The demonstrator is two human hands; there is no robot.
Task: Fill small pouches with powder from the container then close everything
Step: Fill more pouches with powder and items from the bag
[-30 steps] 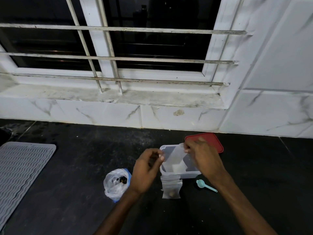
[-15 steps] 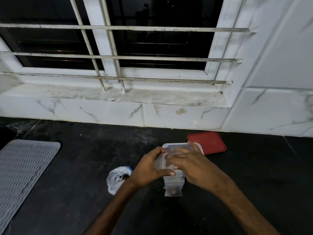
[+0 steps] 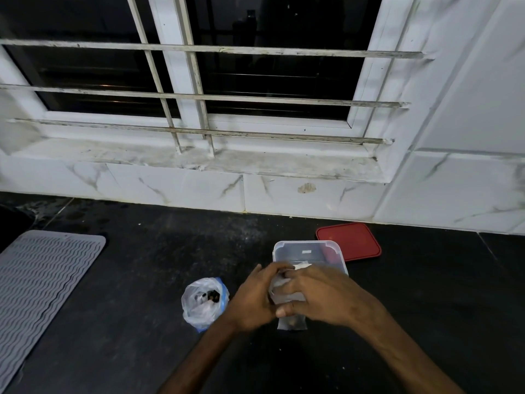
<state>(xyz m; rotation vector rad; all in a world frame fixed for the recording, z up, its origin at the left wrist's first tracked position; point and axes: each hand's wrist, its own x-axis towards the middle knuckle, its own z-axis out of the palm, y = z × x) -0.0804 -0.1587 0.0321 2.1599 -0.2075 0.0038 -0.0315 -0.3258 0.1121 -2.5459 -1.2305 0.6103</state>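
A clear plastic container stands open on the black counter, its red lid lying behind it to the right. Just in front of the container, my left hand and my right hand both pinch a small clear pouch between them. A stack of more small pouches lies flat under my hands, mostly covered. The scoop is hidden by my right hand.
A crumpled clear plastic bag with blue trim and dark bits inside sits left of my left hand. A grey ribbed mat lies at the far left. A white marble wall and window sill run along the back of the counter.
My hands came down from the container's rim and closed together on a small pouch in front of it. The scoop, seen a second ago, is now covered by my right hand.
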